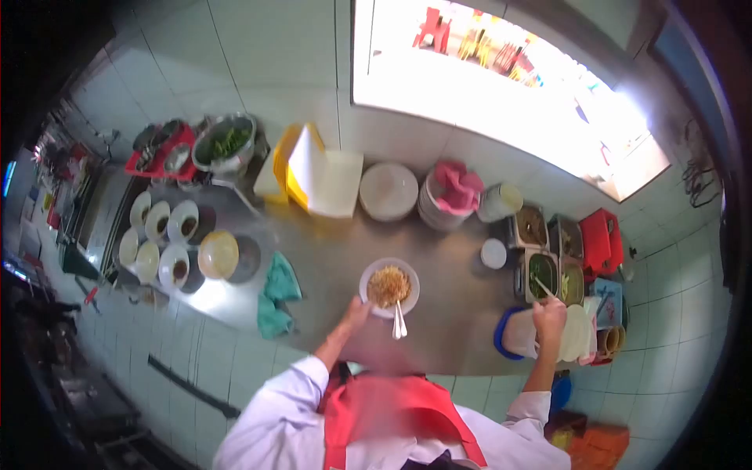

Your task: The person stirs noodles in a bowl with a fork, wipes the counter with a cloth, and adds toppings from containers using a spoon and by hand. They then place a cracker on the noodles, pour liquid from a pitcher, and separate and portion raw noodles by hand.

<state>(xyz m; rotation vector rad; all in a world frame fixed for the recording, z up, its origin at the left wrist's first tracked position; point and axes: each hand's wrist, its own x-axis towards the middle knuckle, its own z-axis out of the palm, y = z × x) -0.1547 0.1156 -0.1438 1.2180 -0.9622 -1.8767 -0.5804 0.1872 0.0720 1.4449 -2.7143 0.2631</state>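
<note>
- A steel counter stretches left to right.
- A green cloth lies crumpled on top.
- A bowl of food sits on the counter, right of the cloth.
- The left hand grips the bowl's rim.
- The right hand clasps a utensil at a tub of greens.
- Cutlery leans over the bowl's near rim.

Your left hand holds the near left edge of a white bowl of brown food. Two shiny handles stick out toward you. Your right hand holds a pale stick, its tip at a tub of green bits. A green cloth lies on the table, left of the bowl.
</note>
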